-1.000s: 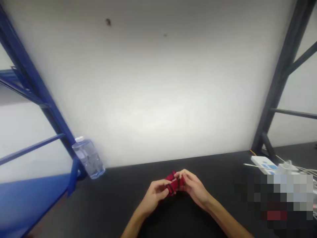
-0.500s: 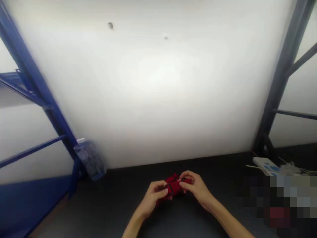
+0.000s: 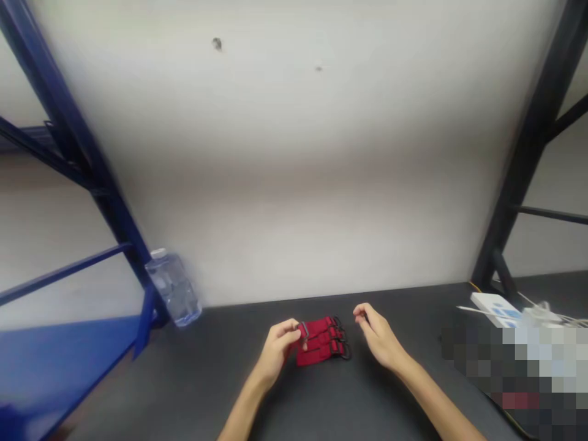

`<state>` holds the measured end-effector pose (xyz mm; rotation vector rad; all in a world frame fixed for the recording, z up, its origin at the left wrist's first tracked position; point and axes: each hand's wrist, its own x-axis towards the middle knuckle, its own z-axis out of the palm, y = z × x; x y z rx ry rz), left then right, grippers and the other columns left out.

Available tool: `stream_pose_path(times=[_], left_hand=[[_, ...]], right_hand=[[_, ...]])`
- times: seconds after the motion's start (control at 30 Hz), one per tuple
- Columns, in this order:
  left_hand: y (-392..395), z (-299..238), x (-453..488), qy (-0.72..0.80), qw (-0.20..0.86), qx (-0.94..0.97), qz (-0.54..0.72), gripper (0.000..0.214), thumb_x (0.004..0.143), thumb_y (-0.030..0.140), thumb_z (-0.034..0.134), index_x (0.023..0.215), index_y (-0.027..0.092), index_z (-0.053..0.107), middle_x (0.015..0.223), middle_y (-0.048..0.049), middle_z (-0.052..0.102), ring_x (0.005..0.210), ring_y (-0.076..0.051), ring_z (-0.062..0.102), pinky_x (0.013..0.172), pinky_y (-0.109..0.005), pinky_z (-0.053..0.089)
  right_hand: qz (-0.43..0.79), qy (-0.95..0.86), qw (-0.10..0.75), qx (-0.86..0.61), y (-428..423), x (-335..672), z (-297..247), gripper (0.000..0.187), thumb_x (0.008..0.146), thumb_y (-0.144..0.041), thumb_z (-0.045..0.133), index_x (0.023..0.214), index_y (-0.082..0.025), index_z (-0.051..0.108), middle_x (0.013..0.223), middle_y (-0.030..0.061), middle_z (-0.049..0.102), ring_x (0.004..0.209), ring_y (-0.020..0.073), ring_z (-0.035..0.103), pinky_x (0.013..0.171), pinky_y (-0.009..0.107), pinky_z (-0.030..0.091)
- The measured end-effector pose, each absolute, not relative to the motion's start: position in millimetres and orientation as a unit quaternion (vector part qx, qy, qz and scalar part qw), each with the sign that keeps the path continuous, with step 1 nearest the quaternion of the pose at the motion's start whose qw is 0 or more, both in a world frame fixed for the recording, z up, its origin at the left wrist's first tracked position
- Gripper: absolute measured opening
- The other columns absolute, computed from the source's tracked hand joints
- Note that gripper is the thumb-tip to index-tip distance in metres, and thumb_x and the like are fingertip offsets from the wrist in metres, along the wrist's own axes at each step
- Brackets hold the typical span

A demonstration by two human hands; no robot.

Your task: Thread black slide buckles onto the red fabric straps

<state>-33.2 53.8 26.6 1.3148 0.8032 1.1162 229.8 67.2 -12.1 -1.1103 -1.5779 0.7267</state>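
Observation:
Red webbing straps with black rings and buckles lie side by side in the middle of the dark tabletop, rings toward the right. My left hand pinches the left end of the upper strap, beside a greyish slider, between thumb and fingers. Part of the straps is hidden behind those fingers. To the right of the rings, apart from them, my right hand is held with fingers curled together and nothing visible in them.
A clear plastic bottle with a white cap leans by the blue metal frame on the left. At right, a white and blue box and cables lie near a dark post. A pale wall stands behind the table.
My right hand has let go of the red straps and moved right. The straps now show spread out with their black rings visible, while my left hand keeps hold of their left end.

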Motion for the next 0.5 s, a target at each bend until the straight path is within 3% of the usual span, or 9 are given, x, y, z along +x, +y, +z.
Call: stream_pose_path(times=[0.07, 0.2, 0.5], left_hand=[[54.3, 27.8, -34.7, 0.345, 0.580, 0.558, 0.483, 0.019, 0.079, 0.029, 0.065, 0.070, 0.013, 0.061, 0.063, -0.0024, 0.063, 0.061, -0.015, 0.056, 0.062, -0.024, 0.040], [55.1, 26.4, -35.2, 0.362, 0.569, 0.563, 0.478, 0.020, 0.079, 0.029, 0.066, 0.070, 0.013, 0.060, 0.063, -0.0020, 0.062, 0.061, -0.015, 0.055, 0.061, -0.024, 0.039], [54.5, 27.2, -35.8, 0.353, 0.564, 0.583, 0.467, 0.019, 0.081, 0.027, 0.065, 0.070, 0.012, 0.062, 0.064, -0.0019, 0.062, 0.061, -0.013, 0.053, 0.060, -0.023, 0.038]], right_hand=[[0.210, -0.709, 0.441, -0.508, 69.8, 240.4, -17.8, 0.016, 0.082, -0.011, 0.045, 0.090, -0.021, 0.055, 0.088, 0.0044, 0.055, 0.080, 0.0184, 0.056, 0.075, 0.032, 0.046], [0.116, -0.758, 0.334, -0.549, 71.0, 246.3, -27.9, 0.029, 0.077, -0.004, 0.045, 0.097, -0.021, 0.058, 0.099, 0.0074, 0.056, 0.089, 0.0200, 0.058, 0.080, 0.030, 0.046], [0.068, -0.770, 0.314, -0.551, 71.7, 247.4, -25.8, 0.031, 0.080, -0.005, 0.047, 0.103, -0.021, 0.060, 0.101, 0.0098, 0.059, 0.097, 0.0238, 0.056, 0.086, 0.032, 0.045]])
